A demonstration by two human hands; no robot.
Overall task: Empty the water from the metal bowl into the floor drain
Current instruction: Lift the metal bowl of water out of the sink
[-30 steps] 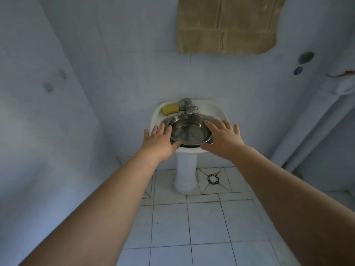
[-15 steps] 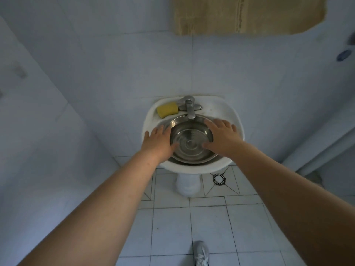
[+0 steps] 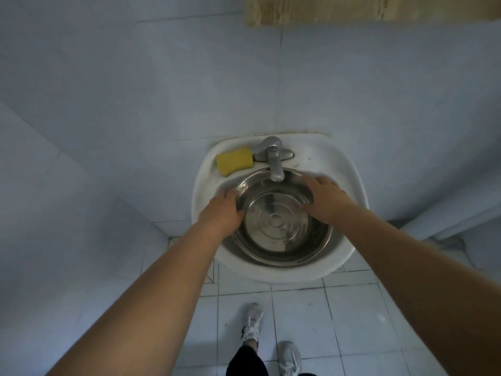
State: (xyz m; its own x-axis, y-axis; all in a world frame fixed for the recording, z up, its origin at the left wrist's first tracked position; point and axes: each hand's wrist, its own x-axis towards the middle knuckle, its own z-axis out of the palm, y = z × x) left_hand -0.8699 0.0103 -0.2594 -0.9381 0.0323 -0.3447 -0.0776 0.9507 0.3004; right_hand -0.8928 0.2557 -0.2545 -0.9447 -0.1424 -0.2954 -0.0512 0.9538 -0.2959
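A round metal bowl [image 3: 276,226] with ringed bottom sits inside the white pedestal sink [image 3: 349,169], under the tap. My left hand [image 3: 221,211] lies on the bowl's left rim, fingers curled over the edge. My right hand [image 3: 325,199] rests on the upper right rim, thumb inside the bowl and fingers outside it. Both hands grip the rim. I cannot make out the water level in the bowl. The floor drain is hidden behind the sink.
A grey metal tap [image 3: 273,158] overhangs the bowl's far edge. A yellow sponge [image 3: 234,160] lies on the sink's back left ledge. White tiled walls close in at the left and behind. My two feet in white shoes [image 3: 271,346] stand on the tiled floor below.
I have stepped closer, so the sink fills more of the view and now hides the floor drain. Both hands have slid from hovering over the bowl onto its rim.
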